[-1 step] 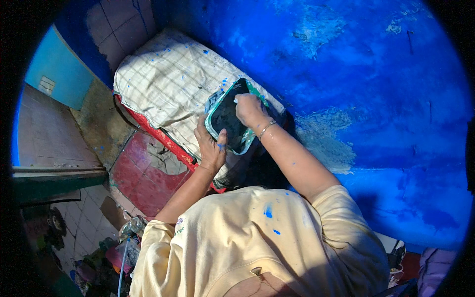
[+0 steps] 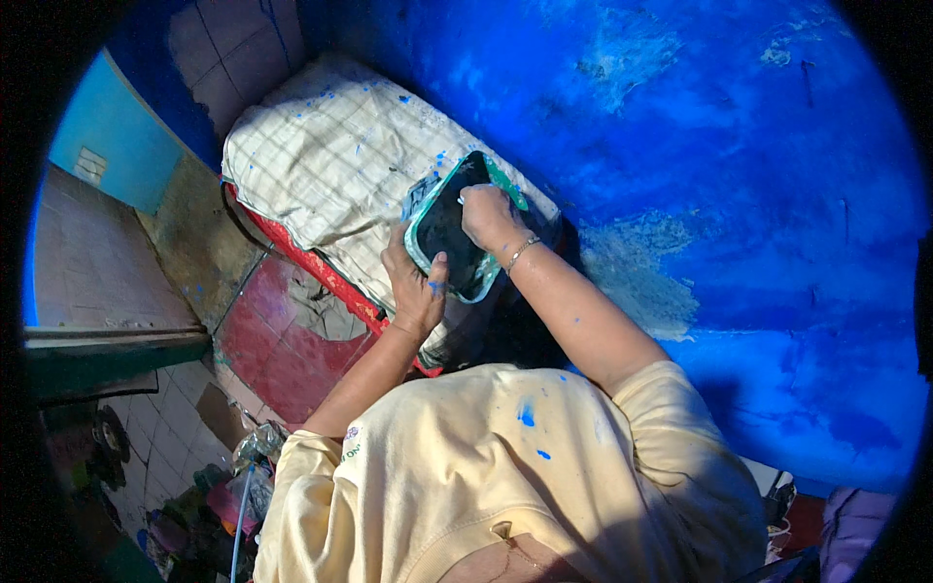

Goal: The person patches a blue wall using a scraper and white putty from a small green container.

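Note:
A green plastic tub [image 2: 503, 183] with a rounded rectangular mouth is tilted in front of me, its rim smeared with pale paint and its inside dark. My left hand [image 2: 418, 296] grips its near left side, thumb at the rim and the other fingers partly hidden. Over the mouth, my right hand [image 2: 489, 220] is closed around something slim. Only a small whitish end [image 2: 462, 199] shows at the fingers; the rest is hidden, so I cannot tell its kind. Blue paint marks my left hand, and a bracelet [image 2: 522, 253] circles my right wrist.
A paint-spotted white checked cloth [image 2: 321, 146] covers a raised surface with a red edge [image 2: 311, 267]. To the right rises a blue-painted wall [image 2: 758, 194] with rough bare patches. Red floor tiles [image 2: 282, 340] lie at left, with cluttered items [image 2: 228, 500] at lower left.

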{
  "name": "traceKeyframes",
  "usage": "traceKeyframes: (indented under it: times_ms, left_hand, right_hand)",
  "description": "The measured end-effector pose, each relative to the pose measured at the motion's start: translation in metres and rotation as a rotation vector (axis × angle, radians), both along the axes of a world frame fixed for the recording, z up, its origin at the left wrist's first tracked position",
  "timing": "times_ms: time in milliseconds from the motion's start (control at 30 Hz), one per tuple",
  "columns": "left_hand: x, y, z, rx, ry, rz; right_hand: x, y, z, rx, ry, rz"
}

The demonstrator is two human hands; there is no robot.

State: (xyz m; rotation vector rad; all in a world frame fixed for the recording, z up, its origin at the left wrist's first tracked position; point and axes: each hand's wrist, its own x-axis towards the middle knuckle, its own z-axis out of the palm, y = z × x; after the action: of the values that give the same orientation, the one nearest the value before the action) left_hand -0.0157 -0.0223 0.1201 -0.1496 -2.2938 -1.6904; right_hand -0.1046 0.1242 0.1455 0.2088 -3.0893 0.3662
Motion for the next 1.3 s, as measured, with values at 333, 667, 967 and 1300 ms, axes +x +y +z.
traceKeyframes:
  times_ms: [333, 667, 967, 1300]
  left_hand:
    - [0.002, 0.0, -0.003, 0.036, -0.019, 0.002]
    - [-0.003, 0.009, 0.003, -0.04, -0.001, -0.027]
    - [0.001, 0.015, 0.007, -0.136, -0.058, -0.045]
    - [0.002, 0.017, 0.004, -0.044, -0.021, -0.042]
  right_hand:
    - [0.029, 0.026, 0.039, -0.192, -0.055, 0.08]
    - [0.046, 0.016, 0.024, -0.193, -0.198, 0.082]
    - [0.028, 0.006, -0.002, -0.099, -0.017, -0.023]
    - [0.015, 0.033, 0.014, -0.241, -0.017, -0.181]
